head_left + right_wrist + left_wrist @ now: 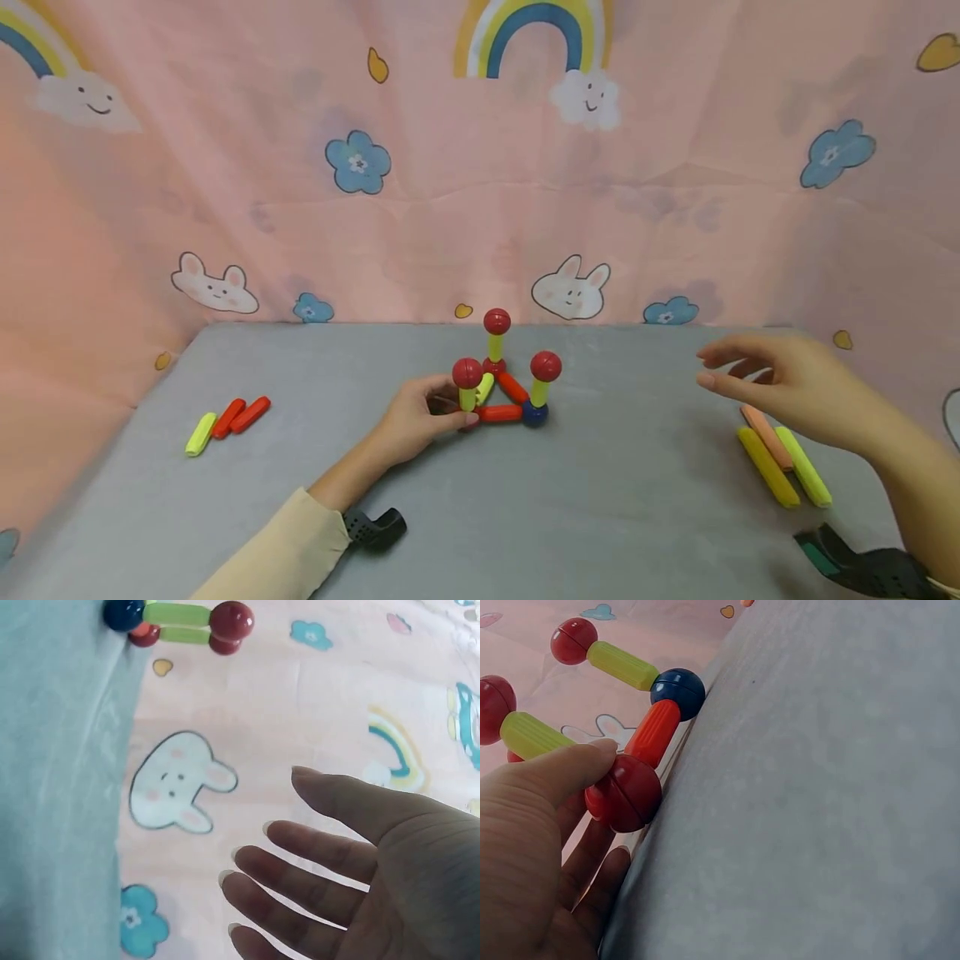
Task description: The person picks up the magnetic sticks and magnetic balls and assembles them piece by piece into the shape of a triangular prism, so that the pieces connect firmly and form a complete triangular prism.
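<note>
Left hand (420, 417) pinches ball-and-rod frame (500, 413) at its eight-o'clock red ball (628, 796), likely steadying it; right hand (787, 379), three o'clock, hovers empty.

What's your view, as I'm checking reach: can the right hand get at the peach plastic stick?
Probably yes: nothing visible rests on the peach stick near the empty right hand, though a yellow plastic stick and a lime one flank it.
</note>
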`<state>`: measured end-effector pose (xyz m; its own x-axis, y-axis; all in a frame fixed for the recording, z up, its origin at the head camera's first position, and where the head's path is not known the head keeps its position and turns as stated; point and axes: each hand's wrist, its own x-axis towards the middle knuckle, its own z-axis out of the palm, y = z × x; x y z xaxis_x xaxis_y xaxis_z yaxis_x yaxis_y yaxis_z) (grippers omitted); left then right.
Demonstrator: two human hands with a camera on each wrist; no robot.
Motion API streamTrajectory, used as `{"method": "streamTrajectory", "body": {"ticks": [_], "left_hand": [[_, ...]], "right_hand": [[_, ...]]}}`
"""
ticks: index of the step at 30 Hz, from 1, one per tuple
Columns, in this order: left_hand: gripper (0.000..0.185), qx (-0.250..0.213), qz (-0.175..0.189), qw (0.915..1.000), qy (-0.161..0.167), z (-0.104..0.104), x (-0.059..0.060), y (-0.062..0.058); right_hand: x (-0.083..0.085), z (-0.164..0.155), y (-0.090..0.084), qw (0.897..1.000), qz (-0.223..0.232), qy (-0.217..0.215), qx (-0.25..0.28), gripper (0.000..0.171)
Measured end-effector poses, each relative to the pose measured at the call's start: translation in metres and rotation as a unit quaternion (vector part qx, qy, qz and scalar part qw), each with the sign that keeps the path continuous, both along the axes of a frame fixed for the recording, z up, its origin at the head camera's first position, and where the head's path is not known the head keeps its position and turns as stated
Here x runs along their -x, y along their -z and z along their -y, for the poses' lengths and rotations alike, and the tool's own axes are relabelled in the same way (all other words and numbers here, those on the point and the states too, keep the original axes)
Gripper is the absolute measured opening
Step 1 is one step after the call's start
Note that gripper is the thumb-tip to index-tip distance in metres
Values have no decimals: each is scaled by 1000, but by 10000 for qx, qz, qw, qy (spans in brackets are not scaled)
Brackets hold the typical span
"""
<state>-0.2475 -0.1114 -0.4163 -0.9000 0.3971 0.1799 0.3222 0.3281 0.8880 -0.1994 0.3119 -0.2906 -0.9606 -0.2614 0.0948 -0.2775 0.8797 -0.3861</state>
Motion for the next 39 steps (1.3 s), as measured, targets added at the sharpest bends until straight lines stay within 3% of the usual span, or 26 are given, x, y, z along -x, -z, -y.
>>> {"method": "streamTrajectory", "body": {"ticks": [7,11,15,18,27,32,39], "left_hand": [[31,-23,-15,9999,135,-8,1,-1],[31,14,-41,9999,125,-8,0,0],[31,4,-39,9999,134,-5,0,2],[31,-34,-24,9999,138,-4,0,2],[32,-21,-24,10000,65,0,0,-1],[33,30,-52,10000,51,-1,1,0],[37,72,-125,9999,0,-1,-1,-3]], "right_hand": [[0,-44,31,9964,463,357,-611,43],[4,-60,45,9857,1201,415,-1107,35],[4,-63,55,9725,1998,398,-1131,31],[5,-61,59,9682,2241,495,-1000,33],[10,-41,62,9656,2252,371,-1248,32],[9,-31,60,9719,1841,-125,-1463,27],[5,-6,50,9846,1202,-1121,-603,25]]}}
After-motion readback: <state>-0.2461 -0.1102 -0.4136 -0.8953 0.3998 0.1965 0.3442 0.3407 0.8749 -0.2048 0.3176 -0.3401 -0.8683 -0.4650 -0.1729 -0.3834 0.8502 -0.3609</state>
